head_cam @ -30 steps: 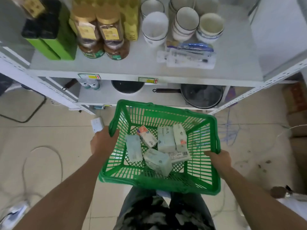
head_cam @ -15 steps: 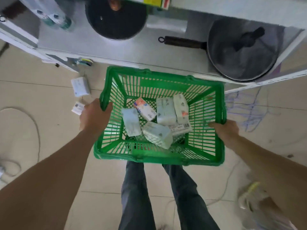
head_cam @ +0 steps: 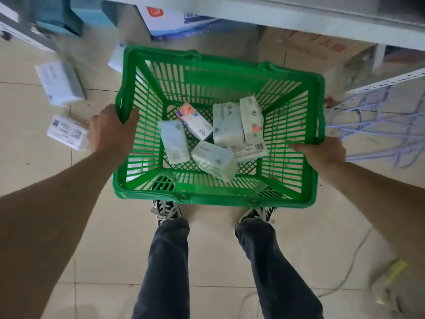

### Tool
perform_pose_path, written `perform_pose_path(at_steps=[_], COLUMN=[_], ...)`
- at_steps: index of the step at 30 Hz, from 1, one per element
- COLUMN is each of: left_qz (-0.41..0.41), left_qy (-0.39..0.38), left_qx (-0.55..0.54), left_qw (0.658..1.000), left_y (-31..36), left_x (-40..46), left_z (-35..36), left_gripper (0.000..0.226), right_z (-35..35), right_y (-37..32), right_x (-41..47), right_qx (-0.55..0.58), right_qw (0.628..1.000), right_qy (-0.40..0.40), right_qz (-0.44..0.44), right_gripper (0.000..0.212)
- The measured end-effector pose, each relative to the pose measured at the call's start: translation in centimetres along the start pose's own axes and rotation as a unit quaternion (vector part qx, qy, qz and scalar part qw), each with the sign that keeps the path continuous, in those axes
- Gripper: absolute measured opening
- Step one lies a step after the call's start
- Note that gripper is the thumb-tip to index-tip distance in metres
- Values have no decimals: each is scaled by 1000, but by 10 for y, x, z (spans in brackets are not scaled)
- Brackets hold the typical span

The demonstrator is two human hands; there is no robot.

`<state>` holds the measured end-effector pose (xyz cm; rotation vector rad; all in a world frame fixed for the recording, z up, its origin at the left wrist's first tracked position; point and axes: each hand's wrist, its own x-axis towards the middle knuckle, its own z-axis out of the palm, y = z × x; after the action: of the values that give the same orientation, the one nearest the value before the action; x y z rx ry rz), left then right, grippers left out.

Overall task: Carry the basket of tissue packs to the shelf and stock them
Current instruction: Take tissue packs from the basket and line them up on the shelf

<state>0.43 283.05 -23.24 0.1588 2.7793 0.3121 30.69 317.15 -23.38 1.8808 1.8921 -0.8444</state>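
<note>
A green plastic basket (head_cam: 220,196) hangs low in front of my legs, just above the tiled floor. My left hand (head_cam: 108,130) grips its left rim and my right hand (head_cam: 320,153) grips its right rim. Several tissue packs lie loose on the basket's bottom: a pale blue one (head_cam: 173,143), one with an orange print (head_cam: 194,120), a light green one (head_cam: 213,160) and two upright white ones (head_cam: 227,125). The grey shelf edge (head_cam: 299,21) runs across the top of the view.
Two tissue packs lie on the floor to the left, one (head_cam: 59,81) and another (head_cam: 66,132) beside my left hand. Boxes (head_cam: 170,21) sit under the shelf. A cardboard box (head_cam: 317,49) and a blue wire rack (head_cam: 377,134) stand at the right. A cable (head_cam: 345,277) trails on the floor.
My view has tipped further down and the basket has come lower, toward the floor. The pans and bowls on the shelves have left view. Both hands keep their grip on the rims.
</note>
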Motion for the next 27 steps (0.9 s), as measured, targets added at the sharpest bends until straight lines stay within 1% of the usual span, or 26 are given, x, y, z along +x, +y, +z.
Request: perform_pose_path(at_steps=[2, 5, 8, 11, 14, 15, 17, 18, 20, 22, 23, 24, 25, 27], left_qz=[-9, -16, -9, -7, -2, 4, 23, 30, 46, 102, 153, 205, 240, 257], left_qy=[2, 2, 8, 14, 14, 15, 19, 33, 97, 170, 174, 149, 100, -23], left_qx=[2, -13, -31, -48, -60, -59, -51, -54, -87, -114, -124, -134, -140, -127], left_qw=[1000, 1000, 999, 999, 998, 998, 998, 998, 990, 973, 965, 958, 955, 958], left_y=[-7, -10, -13, -14, -16, -15, -13, -10, -2, 9, 15, 20, 26, 34], left_x=[9, 17, 19, 20, 25, 26, 22, 20, 17, 17, 18, 18, 17, 12], left_z=[17, 35, 50, 64, 70, 68, 63, 60, 51, 43, 41, 41, 43, 53], left_gripper=[55, 57, 56, 51, 52, 52, 49, 47, 51, 49, 44, 40, 38, 38], right_z=[11, 23, 33, 43, 50, 50, 49, 50, 55, 58, 57, 57, 56, 54], right_y=[-6, -14, -13, -3, 1, 1, -2, -4, -8, -18, -23, -27, -31, -39], right_x=[13, 27, 36, 43, 48, 47, 39, 32, 19, 8, 4, 3, 3, 4], right_qx=[-7, -19, -19, -9, 9, 14, -1, -11, -14, -9, -17, -36, -57, -66], right_qw=[1000, 999, 999, 1000, 999, 999, 999, 997, 984, 962, 956, 953, 951, 946], right_qy=[-7, -13, -2, 9, 29, 33, 44, 65, 154, 237, 254, 261, 266, 293], right_qz=[-12, -24, -25, -14, -15, -14, -25, -40, -87, -133, -145, -151, -150, -122], right_gripper=[54, 54, 56, 49, 38, 39, 51, 60, 76, 76, 75, 75, 75, 75])
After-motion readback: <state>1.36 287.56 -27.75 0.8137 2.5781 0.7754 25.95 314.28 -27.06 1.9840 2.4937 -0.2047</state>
